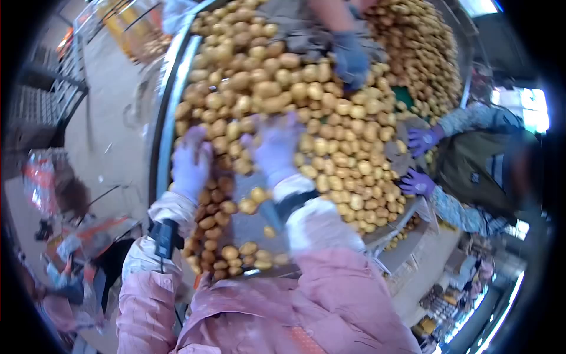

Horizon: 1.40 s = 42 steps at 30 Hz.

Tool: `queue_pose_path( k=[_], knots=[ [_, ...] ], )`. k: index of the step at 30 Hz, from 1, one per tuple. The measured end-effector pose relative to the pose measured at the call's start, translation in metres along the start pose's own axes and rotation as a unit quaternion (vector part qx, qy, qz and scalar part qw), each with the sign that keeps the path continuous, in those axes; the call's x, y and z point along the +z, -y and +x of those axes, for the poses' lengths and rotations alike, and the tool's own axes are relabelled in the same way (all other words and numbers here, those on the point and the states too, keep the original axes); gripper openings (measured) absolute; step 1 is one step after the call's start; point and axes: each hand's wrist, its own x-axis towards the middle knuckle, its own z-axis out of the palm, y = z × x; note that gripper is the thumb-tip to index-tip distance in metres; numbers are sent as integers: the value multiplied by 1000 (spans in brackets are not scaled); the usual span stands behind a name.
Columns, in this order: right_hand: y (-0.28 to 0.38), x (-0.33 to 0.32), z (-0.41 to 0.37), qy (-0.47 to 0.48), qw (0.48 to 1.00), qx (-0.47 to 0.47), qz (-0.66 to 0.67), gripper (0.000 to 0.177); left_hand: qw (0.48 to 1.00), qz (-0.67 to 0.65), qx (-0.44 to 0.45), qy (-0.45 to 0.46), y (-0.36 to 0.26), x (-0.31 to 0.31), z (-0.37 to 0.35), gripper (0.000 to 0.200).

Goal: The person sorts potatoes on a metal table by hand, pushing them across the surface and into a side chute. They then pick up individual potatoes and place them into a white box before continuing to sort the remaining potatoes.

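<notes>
Pink sleeves (348, 280) lead to left hand (191, 165) and right hand (276, 152), fingers apart on potatoes (268, 89) that rough raking could bruise.

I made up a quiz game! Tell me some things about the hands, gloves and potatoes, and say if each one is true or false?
1. The left hand wears a purple glove. True.
2. The right hand wears a red glove. False: its glove is purple too.
3. There are potatoes between those two hands. True.
4. The potatoes lie in one neat row. False: they are spread and heaped over the table.
5. The person on the right side wears purple gloves. True.
6. The glove across the table is yellow. False: it is blue.
</notes>
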Motion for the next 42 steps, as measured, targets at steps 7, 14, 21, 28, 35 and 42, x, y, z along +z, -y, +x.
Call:
queue_pose_path(
  k=[7,14,21,28,35,42],
  knots=[
    [-99,-16,-171,48,997,-4,66,61,953,168,145,207,-13,30,-84,72],
    [-99,-71,-335,144,989,-20,28,55,890,168,215,365,-37,-9,-243,79],
    [-121,-71,-381,-60,983,175,-16,52,875,182,252,372,-22,-27,-240,67],
    [-128,-62,-384,-51,983,172,23,47,919,79,267,279,-114,15,-219,56],
    [-135,-48,-388,-76,977,160,120,42,868,-38,348,352,-242,119,-210,53],
    [-151,-24,-391,-124,957,74,251,39,814,60,492,304,-371,312,-197,75]
  ],
)
